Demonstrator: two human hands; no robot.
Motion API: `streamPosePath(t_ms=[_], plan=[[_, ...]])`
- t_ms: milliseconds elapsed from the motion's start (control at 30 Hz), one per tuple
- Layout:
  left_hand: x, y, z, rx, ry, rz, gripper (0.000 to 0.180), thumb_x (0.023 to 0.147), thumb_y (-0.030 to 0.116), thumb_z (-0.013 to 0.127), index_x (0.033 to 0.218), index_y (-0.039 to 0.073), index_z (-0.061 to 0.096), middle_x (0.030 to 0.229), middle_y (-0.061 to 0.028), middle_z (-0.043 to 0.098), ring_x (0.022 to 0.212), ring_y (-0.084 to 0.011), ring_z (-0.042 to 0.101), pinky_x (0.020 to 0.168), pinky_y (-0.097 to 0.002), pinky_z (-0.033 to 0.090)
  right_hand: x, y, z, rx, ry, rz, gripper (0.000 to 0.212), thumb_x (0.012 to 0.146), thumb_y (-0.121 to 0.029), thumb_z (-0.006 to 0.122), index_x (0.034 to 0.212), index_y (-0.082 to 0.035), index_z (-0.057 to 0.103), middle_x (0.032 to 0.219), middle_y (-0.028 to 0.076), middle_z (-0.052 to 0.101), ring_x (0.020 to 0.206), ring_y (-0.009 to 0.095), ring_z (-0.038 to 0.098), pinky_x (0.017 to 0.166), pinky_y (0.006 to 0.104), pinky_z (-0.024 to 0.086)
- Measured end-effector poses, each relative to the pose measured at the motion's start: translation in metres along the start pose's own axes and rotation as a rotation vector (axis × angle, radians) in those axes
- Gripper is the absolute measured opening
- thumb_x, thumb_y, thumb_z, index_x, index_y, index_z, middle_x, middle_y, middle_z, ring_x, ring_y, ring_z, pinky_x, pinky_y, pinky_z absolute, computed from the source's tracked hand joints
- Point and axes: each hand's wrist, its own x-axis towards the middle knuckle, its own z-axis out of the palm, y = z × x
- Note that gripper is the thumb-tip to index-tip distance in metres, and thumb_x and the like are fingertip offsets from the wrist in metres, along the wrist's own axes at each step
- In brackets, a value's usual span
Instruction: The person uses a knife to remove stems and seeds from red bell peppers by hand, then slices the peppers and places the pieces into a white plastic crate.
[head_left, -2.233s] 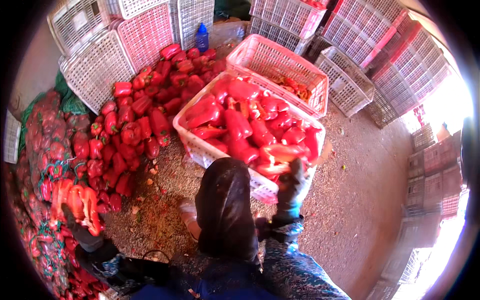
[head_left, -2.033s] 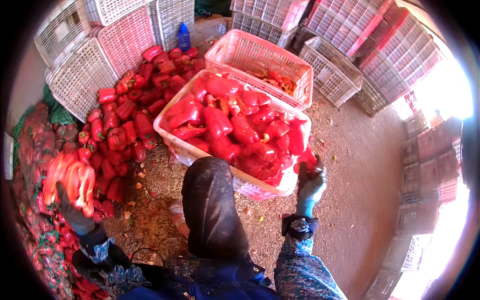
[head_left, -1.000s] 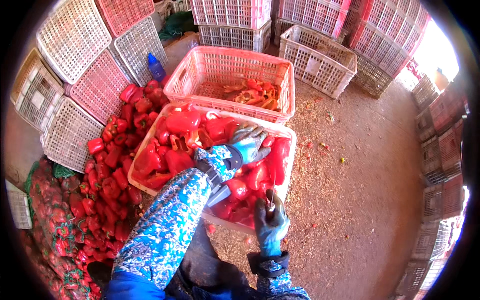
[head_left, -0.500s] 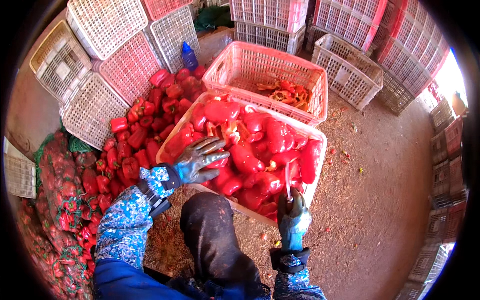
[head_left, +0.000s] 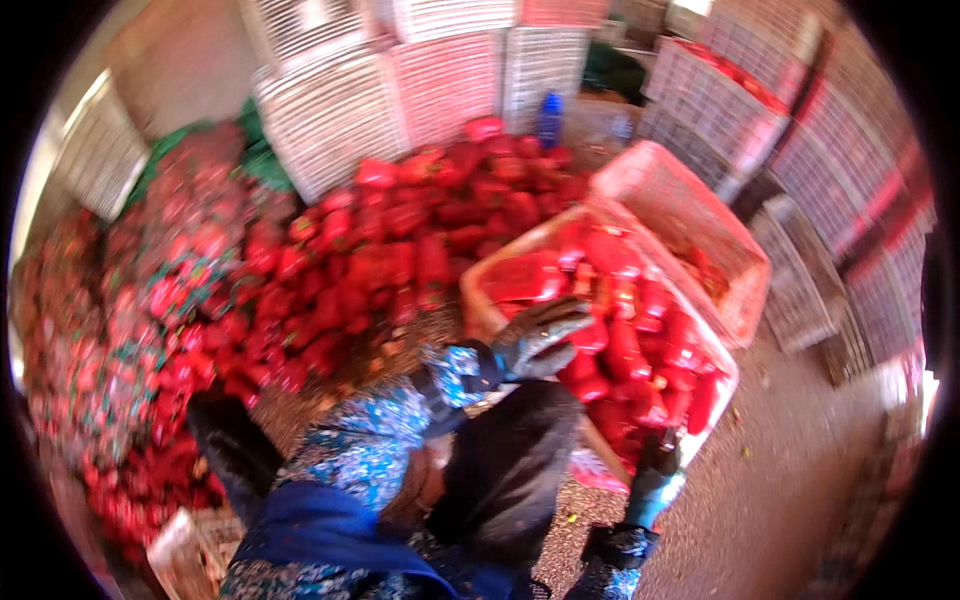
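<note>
A pale plastic crate [head_left: 722,392] full of glossy red bell peppers [head_left: 622,345] stands in front of me, to the right of my knee. Over its near left edge my left hand [head_left: 545,338], in a dark-palmed glove, reaches with fingers stretched out, holding nothing and close to the peppers. At the near right corner my right hand [head_left: 656,478], in a blue and dark glove, is closed round a thin metal hand tool [head_left: 669,440]. Motion blur hides the tool's exact shape now.
A pink crate [head_left: 655,180] with red scraps adjoins the far side. Loose red peppers [head_left: 420,245] cover the floor to the left, beside filled mesh bags [head_left: 190,225]. Stacked crates [head_left: 445,85] and a blue bottle [head_left: 549,122] stand behind. Another crate [head_left: 178,558] sits lower left.
The view has swung left, so the crates and hands appear farther right and more of the pepper pile shows. My left hand remains by the crate's near left edge, my right at its near corner.
</note>
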Motion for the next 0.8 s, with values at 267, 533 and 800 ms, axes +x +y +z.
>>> streamPosePath(t_ms=[267, 533, 800], plan=[[-0.298, 0.044, -0.067, 0.381, 0.439, -0.885, 0.031, 0.094, 0.01, 0.059, 0.124, 0.008, 0.062, 0.127, -0.0157, 0.062, 0.115, -0.0313, 0.061, 0.095, -0.0414, 0.05, -0.014, -0.067, -0.015, 0.419, -0.011, -0.103, 0.045, 0.099, -0.028, 0.051, 0.131, 0.004, 0.056, 0.119, 0.015, 0.064, 0.08, 0.015, 0.058, 0.061, 0.0246, 0.044], [-0.523, 0.13, -0.03, -0.381, 1.246, -1.781, 0.035, 0.095, 0.022, 0.06, 0.127, 0.008, 0.06, 0.126, -0.0154, 0.062, 0.114, -0.0303, 0.06, 0.095, -0.0403, 0.049, -0.121, -0.26, 0.146, 0.228, -0.533, -0.488, 0.049, 0.101, -0.032, 0.045, 0.129, 0.006, 0.054, 0.116, 0.018, 0.065, 0.076, 0.014, 0.055, 0.068, 0.0281, 0.043], [-0.509, 0.126, -0.042, -0.256, 1.14, -1.73, 0.04, 0.092, 0.022, 0.061, 0.13, 0.01, 0.057, 0.13, -0.0145, 0.06, 0.118, -0.0309, 0.057, 0.099, -0.0416, 0.045, -0.187, -0.291, 0.203, 0.02, -0.981, -0.644, 0.038, 0.096, -0.022, 0.052, 0.119, 0.007, 0.06, 0.102, 0.015, 0.067, 0.08, 0.02, 0.061, 0.074, 0.0323, 0.048]])
